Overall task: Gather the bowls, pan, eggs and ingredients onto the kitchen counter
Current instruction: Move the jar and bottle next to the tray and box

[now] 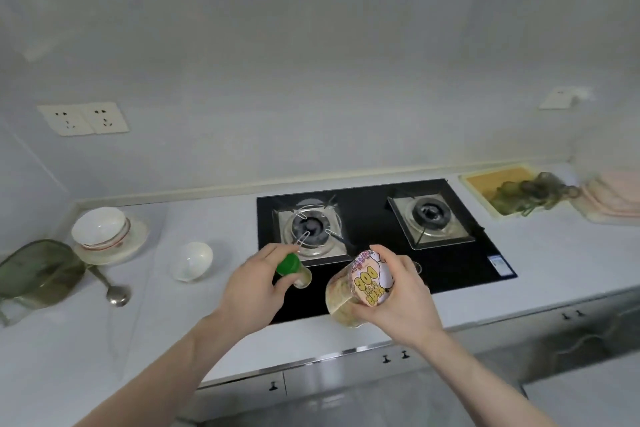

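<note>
My left hand grips a small clear shaker with a green cap above the front of the black stove. My right hand holds a tilted jar with a pink cartoon lid, full of a pale grainy ingredient, just right of the shaker. On the white counter to the left lie a small white bowl tipped on its side and a stack of white bowls and plates. A metal spoon rests near the stack.
A two-burner gas stove fills the counter's middle. A green-tinted glass lid or pot sits at the far left. At the back right stand a tray with a yellow board and green glassware and pink cloths. Cabinet doors run below.
</note>
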Demonstrator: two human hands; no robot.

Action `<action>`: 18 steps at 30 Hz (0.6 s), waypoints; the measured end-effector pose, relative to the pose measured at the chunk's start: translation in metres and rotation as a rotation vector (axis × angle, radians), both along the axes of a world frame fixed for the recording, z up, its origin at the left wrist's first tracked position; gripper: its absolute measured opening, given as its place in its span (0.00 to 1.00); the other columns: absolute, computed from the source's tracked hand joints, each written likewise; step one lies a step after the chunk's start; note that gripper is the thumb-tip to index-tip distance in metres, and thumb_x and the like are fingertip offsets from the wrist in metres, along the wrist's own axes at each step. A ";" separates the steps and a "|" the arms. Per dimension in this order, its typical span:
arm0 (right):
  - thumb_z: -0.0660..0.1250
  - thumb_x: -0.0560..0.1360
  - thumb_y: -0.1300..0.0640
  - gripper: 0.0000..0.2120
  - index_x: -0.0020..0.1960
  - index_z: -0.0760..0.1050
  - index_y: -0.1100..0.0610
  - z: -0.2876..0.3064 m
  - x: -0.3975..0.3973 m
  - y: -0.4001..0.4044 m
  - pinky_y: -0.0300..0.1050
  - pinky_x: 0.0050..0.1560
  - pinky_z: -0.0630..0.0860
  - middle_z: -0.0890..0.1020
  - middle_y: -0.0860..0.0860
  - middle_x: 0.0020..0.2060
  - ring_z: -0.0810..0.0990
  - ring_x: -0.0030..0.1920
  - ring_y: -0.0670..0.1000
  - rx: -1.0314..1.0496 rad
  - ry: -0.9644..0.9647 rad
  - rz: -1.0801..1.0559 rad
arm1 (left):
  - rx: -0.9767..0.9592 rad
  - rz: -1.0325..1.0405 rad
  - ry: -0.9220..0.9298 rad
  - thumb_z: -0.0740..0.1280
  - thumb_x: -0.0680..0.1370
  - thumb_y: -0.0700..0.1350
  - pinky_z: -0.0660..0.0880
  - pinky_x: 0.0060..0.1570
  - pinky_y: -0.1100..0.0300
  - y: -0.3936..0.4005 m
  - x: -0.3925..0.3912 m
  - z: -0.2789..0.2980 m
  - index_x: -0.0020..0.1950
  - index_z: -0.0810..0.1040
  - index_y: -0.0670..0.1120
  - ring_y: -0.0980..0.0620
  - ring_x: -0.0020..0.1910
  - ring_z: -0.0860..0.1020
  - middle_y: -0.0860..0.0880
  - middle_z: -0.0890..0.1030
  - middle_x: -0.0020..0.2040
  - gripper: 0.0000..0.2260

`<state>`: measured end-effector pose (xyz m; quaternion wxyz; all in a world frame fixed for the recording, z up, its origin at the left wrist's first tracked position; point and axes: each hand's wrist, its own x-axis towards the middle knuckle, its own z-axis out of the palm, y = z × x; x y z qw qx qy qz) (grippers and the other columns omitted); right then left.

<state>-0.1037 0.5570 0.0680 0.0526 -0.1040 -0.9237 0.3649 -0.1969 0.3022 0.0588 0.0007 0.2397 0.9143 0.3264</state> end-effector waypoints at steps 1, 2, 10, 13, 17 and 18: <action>0.80 0.54 0.38 0.49 0.70 0.61 0.31 0.000 0.005 0.014 0.39 0.55 0.78 0.68 0.37 0.58 0.76 0.55 0.41 0.011 0.000 -0.013 | 0.003 0.000 -0.002 0.69 0.79 0.50 0.77 0.56 0.55 0.013 0.003 0.002 0.70 0.71 0.61 0.55 0.58 0.78 0.63 0.75 0.63 0.20; 0.80 0.54 0.38 0.49 0.70 0.61 0.32 0.000 0.015 0.034 0.40 0.55 0.79 0.68 0.38 0.58 0.76 0.55 0.42 0.014 0.001 -0.028 | 0.006 -0.008 0.005 0.69 0.79 0.51 0.77 0.57 0.55 0.033 0.009 0.004 0.70 0.71 0.61 0.55 0.59 0.77 0.63 0.75 0.64 0.20; 0.80 0.54 0.39 0.48 0.69 0.61 0.33 0.011 0.071 0.162 0.36 0.51 0.76 0.69 0.41 0.58 0.78 0.53 0.43 0.028 0.006 -0.191 | -0.004 -0.168 0.042 0.69 0.79 0.51 0.78 0.58 0.56 0.169 0.035 0.018 0.72 0.70 0.59 0.58 0.60 0.77 0.60 0.76 0.65 0.21; 0.79 0.53 0.39 0.47 0.68 0.62 0.31 0.014 0.089 0.207 0.44 0.57 0.78 0.70 0.40 0.57 0.77 0.54 0.43 0.013 0.035 -0.289 | -0.046 -0.246 0.074 0.68 0.79 0.52 0.77 0.57 0.57 0.226 0.036 0.028 0.72 0.70 0.59 0.57 0.59 0.77 0.60 0.76 0.65 0.21; 0.80 0.54 0.42 0.44 0.66 0.63 0.31 0.018 0.105 0.258 0.41 0.54 0.78 0.70 0.41 0.56 0.77 0.53 0.44 -0.002 0.068 -0.385 | -0.062 -0.332 0.079 0.69 0.79 0.53 0.75 0.54 0.61 0.295 0.029 0.034 0.70 0.71 0.60 0.60 0.53 0.76 0.61 0.77 0.63 0.20; 0.79 0.54 0.42 0.44 0.66 0.63 0.31 0.019 0.107 0.271 0.39 0.52 0.77 0.70 0.42 0.56 0.77 0.53 0.44 0.000 0.072 -0.404 | -0.056 -0.347 0.072 0.69 0.79 0.53 0.75 0.54 0.62 0.312 0.027 0.035 0.70 0.71 0.61 0.61 0.53 0.75 0.61 0.77 0.62 0.20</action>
